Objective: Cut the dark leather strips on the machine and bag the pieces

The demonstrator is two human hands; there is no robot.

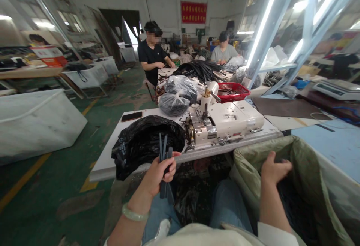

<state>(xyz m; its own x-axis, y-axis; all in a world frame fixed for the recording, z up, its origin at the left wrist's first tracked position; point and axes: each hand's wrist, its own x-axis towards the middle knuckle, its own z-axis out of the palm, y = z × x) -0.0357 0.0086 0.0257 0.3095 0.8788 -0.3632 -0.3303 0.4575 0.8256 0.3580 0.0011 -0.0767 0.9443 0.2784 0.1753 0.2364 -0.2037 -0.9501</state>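
Observation:
My left hand (160, 173) is closed around a small bundle of dark grey strips (164, 152) that stick up above and hang below the fist, in front of the worktable's near edge. My right hand (274, 169) reaches down into a large green sack (309, 163) at my right, fingers curled over dark pieces inside; what the fingers grip is hidden. A black plastic bag (146, 141) lies on the table just behind my left hand. A cream sewing-type machine (225, 122) stands on the table between the two hands.
Tied grey bags (177, 96), a red basket (233, 90), a phone (131, 116) and a heap of black straps (199, 69) lie further back. Two people sit at the far end. A white bin (36, 122) stands left on the green floor. A scale (337, 88) sits right.

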